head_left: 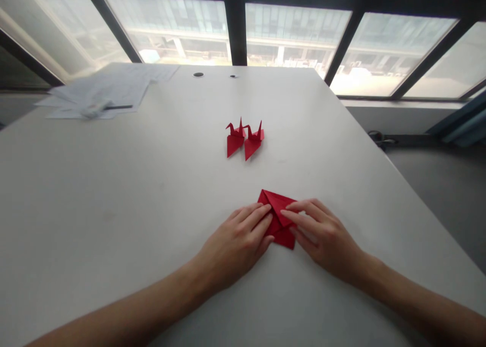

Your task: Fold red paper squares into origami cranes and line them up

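A partly folded piece of red origami paper (278, 208) lies on the white table (152, 195), one triangular flap crossing its upper face. My left hand (243, 233) rests on its left side with the fingers stretched flat against it. At the right corner, my right hand (322, 230) has its fingertips on the flap and its thumb by the lower edge, taking the paper between them. Both hands cover parts of the sheet. Beyond them stand two finished red paper cranes, a left crane (235, 140) and a right crane (253, 142), side by side and close together.
White paper sheets (114, 84) are spread at the far left, with a dark pen (118, 107) and a blurred pale item on them. Two small round fittings are set near the table's far edge. Windows (296, 33) rise behind; a dark object (377, 137) shows beyond the right edge.
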Motion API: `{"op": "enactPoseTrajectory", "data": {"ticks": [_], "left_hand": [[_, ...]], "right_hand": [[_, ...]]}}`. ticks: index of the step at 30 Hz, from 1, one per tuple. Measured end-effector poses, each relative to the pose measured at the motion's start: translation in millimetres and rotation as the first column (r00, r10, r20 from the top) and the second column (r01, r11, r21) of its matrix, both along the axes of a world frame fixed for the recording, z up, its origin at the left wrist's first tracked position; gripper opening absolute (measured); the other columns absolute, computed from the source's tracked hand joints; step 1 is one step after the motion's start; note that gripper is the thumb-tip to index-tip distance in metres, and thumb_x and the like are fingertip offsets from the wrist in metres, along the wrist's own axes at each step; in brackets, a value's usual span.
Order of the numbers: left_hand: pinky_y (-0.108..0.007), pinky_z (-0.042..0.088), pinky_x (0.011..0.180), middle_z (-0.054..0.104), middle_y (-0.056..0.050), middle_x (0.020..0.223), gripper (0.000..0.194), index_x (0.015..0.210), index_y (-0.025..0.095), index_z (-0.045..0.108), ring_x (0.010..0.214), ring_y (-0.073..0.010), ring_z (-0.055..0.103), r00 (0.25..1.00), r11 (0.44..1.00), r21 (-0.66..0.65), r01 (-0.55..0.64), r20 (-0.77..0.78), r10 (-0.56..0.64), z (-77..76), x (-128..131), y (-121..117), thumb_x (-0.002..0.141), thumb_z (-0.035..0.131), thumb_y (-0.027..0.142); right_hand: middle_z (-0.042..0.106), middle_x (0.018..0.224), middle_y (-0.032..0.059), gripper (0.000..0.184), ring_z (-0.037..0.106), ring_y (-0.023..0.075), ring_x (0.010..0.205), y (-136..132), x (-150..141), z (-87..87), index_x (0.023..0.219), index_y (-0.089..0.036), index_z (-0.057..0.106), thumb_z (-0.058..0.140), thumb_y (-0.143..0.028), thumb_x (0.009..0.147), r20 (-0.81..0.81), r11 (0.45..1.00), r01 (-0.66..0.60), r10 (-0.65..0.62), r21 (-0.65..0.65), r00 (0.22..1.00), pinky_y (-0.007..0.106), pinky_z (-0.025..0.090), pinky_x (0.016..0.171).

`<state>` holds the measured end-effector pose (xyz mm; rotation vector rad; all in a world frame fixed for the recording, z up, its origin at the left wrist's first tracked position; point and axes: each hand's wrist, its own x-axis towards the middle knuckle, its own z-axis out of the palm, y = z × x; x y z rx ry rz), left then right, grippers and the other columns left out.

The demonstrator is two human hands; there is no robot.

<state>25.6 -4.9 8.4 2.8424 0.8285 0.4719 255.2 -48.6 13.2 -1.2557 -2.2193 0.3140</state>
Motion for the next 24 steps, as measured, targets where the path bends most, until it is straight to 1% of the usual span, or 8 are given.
{"op": "enactPoseTrajectory", "data": {"ticks": [1,3,7,12,18,24], "left_hand": [[-0.045,0.046,0.107,0.060,-0.013,0.135,0.033,0.129,0.012,0.057,0.127,-0.0268,0.053,1.000,1.000,-0.011,0.005,0.022,-0.005,-0.5,0,1,0.100,0.049,0.026],[-0.043,0.045,0.110,0.060,-0.011,0.133,0.030,0.127,0.014,0.058,0.127,-0.0248,0.054,0.998,0.999,-0.037,0.020,0.061,-0.017,-0.8,0,4,0.100,0.048,0.022],[-0.044,0.046,0.111,0.057,-0.012,0.137,0.023,0.117,0.018,0.064,0.130,-0.0253,0.051,0.995,0.996,-0.088,-0.006,0.099,0.015,-0.8,-1,9,0.099,0.050,0.020],[-0.045,0.045,0.111,0.055,-0.011,0.140,0.022,0.115,0.019,0.064,0.133,-0.0265,0.047,0.997,0.995,-0.104,-0.009,0.075,0.017,-2.9,-2,13,0.098,0.051,0.020],[-0.045,0.046,0.110,0.053,-0.011,0.142,0.023,0.118,0.020,0.063,0.133,-0.0269,0.046,0.999,0.996,-0.090,-0.017,0.048,0.022,-3.2,-3,12,0.098,0.050,0.022],[-0.046,0.045,0.110,0.052,-0.012,0.142,0.023,0.117,0.019,0.064,0.133,-0.0272,0.046,0.999,0.996,-0.084,-0.016,0.035,0.019,-4.1,-2,12,0.098,0.052,0.021]], "right_hand": [[0.065,0.118,0.0103,0.037,0.059,0.0247,0.107,5,4,-2.5,0.127,-0.024,0.063,0.054,-0.013,0.092,-0.003,1.000,0.015,-0.014,0.010,1.000,0.044,0.054,0.091],[0.065,0.120,0.0106,0.037,0.059,0.0262,0.109,12,8,-6.9,0.127,-0.025,0.063,0.058,-0.014,0.091,0.020,1.000,0.005,-0.006,0.010,1.000,0.046,0.054,0.092],[0.068,0.114,0.0098,0.029,0.059,0.0261,0.104,13,8,-11.8,0.122,-0.023,0.066,0.058,-0.019,0.094,0.052,0.999,-0.034,0.034,0.003,0.998,0.048,0.054,0.091],[0.068,0.114,0.0107,0.029,0.059,0.0254,0.101,11,3,-11.8,0.123,-0.020,0.066,0.057,-0.019,0.095,0.065,0.999,-0.037,0.036,0.025,0.997,0.045,0.054,0.089],[0.068,0.120,0.0087,0.022,0.059,0.0246,0.101,11,3,-9.6,0.111,-0.021,0.071,0.055,-0.016,0.097,0.151,0.993,-0.086,0.074,0.076,0.986,0.043,0.053,0.087],[0.069,0.121,0.0098,0.023,0.059,0.0258,0.100,9,3,-14.6,0.114,-0.015,0.069,0.057,-0.013,0.095,0.206,0.982,-0.130,0.100,0.139,0.973,0.044,0.052,0.086]]}}
